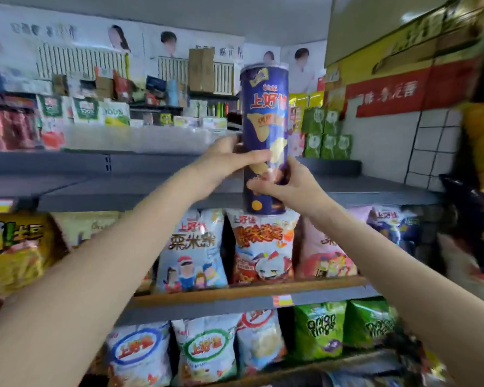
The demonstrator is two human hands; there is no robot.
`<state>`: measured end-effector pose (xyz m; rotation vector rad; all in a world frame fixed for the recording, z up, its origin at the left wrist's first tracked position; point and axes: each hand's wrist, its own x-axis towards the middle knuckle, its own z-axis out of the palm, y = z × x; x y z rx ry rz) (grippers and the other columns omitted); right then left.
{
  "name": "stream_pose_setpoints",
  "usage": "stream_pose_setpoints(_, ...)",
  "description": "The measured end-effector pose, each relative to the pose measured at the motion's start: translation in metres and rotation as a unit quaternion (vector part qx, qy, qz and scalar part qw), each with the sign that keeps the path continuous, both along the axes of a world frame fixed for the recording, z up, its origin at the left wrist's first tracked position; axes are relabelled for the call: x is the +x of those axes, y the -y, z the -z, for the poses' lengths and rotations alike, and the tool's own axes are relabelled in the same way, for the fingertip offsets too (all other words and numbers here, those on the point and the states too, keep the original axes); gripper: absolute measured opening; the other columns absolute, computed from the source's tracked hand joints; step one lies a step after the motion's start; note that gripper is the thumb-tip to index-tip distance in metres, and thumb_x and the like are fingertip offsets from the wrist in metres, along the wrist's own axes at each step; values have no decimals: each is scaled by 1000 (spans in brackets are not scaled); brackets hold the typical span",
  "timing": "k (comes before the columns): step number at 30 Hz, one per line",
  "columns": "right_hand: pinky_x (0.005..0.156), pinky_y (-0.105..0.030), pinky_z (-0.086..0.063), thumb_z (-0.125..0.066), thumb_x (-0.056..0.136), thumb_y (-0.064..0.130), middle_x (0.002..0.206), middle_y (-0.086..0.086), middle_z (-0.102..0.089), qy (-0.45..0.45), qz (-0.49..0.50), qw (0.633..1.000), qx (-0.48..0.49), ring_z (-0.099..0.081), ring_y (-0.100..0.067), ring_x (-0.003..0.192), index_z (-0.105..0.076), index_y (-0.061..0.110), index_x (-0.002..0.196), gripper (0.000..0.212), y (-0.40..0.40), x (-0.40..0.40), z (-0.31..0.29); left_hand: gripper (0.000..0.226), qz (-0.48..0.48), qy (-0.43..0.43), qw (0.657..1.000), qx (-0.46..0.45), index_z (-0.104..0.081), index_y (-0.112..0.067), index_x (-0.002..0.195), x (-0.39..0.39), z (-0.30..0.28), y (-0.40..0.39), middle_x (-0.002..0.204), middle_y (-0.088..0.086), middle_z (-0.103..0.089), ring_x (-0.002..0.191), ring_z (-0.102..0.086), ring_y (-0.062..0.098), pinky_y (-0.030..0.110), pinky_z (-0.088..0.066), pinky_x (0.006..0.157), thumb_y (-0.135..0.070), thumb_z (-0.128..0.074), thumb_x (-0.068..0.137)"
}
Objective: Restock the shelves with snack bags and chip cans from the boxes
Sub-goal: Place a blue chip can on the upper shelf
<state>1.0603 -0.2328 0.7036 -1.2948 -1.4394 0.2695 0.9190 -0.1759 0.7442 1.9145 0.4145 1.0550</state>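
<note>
head view: both hands hold one tall can point(264, 135) upright in front of the grey shelf point(151, 188). the left hand point(227, 160) comes from the left, its fingers point(256, 157) curled round the can's middle, thumb side toward the camera. the right hand point(287, 182) grips lower, its fingers point(259, 187) bent across the front of the can and its thumb up along the right side. both hands are closed on the can; neither is spread flat.

the can is a smooth, glossy cylinder, dark blue, with red and yellow lettering and pictures of pale chips; its top has a clear lid. its base sits about level with the front lip of the grey shelf, but whether it rests on the shelf or is lifted off it cannot be told.

the shelf is matt grey metal with a raised back edge. below it stand soft, puffy snack bags: a pale blue bag point(192, 252), a red-and-white bag point(263, 247), a pink bag point(324, 252). one shelf lower are crinkly green bags point(320, 329) marked "onion rings". at right is a white tiled wall point(422, 146).
</note>
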Motion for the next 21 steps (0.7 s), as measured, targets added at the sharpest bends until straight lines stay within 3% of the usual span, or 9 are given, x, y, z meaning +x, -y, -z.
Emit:
stream_pose_setpoints(2, 89, -42, -52, -86, 58, 36, 108, -5, -68, 0, 44, 999, -1, -64, -18, 98, -55, 11, 108, 64, -19, 48, -11, 44, -51, -28, 997, 54, -59, -17, 105, 50, -10, -7, 103, -1, -68, 91, -64, 12, 29, -49, 90, -30, -78, 67)
stream_pose_setpoints(5, 93, -42, -50, -87, 58, 33, 111, -7, -67, 8, 121, 992, -24, -63, -24, 105, -57, 9, 111, 65, -41, 120, -23, 26, -127, -85, 978, 141, -57, -13, 113, 103, -16, -23, 111, 2, -62, 103, -59, 15, 29, -44, 98, -17, -63, 88)
stream_pose_setpoints(8, 87, -32, -48, -86, 61, 35, 114, -7, -65, 27, 211, 976, -47, -61, -24, 107, -59, 5, 117, 69, -45, 185, -39, 23, -183, -181, 949, 180, -61, -9, 113, 136, -10, -34, 111, 3, -63, 103, -58, 14, 20, -41, 87, -16, -55, 92)
stream_pose_setpoints(12, 74, -24, -39, -84, 67, 25, 113, -8, -62, 16, 247, 966, -78, -58, -21, 102, -58, 5, 116, 59, -47, 244, -49, 21, -202, -257, 922, 209, -66, -11, 107, 171, 2, -46, 110, 5, -66, 104, -60, 18, 24, -45, 90, -12, -54, 90)
stream_pose_setpoints(17, 95, -40, -47, -85, 63, 34, 117, -11, -63, 26, 275, 953, -123, -58, -29, 109, -56, 7, 114, 64, -73, 285, -38, 21, -198, -305, 903, 227, -69, -14, 102, 215, 9, -58, 107, 2, -66, 104, -59, 19, 29, -45, 93, -13, -52, 90)
stream_pose_setpoints(21, 97, -40, -46, -83, 65, 35, 122, -11, -60, 2, 286, 951, -114, -56, -30, 113, -50, 4, 121, 72, -94, 315, -34, 22, -175, -309, 905, 235, -69, -13, 101, 246, 9, -68, 98, -3, -63, 99, -59, 17, 28, -46, 88, -13, -50, 91)
